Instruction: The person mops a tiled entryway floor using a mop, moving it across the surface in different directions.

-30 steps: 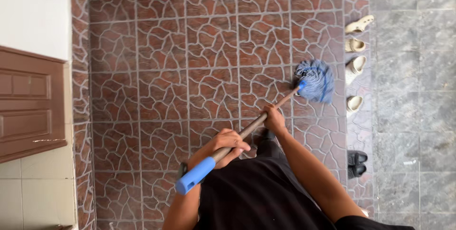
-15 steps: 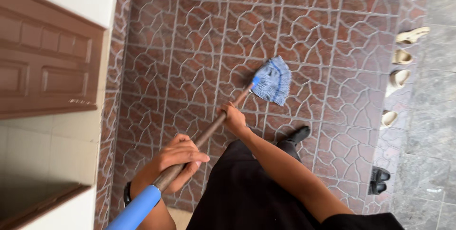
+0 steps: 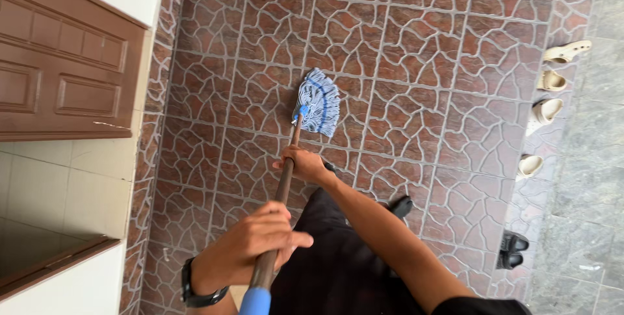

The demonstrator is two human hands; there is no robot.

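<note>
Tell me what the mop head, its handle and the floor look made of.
Mop head: blue and white yarn, likely cotton; loose strands. Handle: brown, matte, probably wood, with a blue plastic-looking end. Floor: reddish-brown tile with a cracked-stone pattern and grout lines.

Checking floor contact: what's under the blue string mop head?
The blue string mop head rests on the reddish-brown stone-pattern floor tiles, which show all around it. The patch directly beneath is covered by the strands, so wetness or dirt there cannot be seen.

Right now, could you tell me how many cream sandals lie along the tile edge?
4: the top sandal, a second sandal, a third sandal and the lowest sandal. Dark shoes nearby are not counted.
</note>
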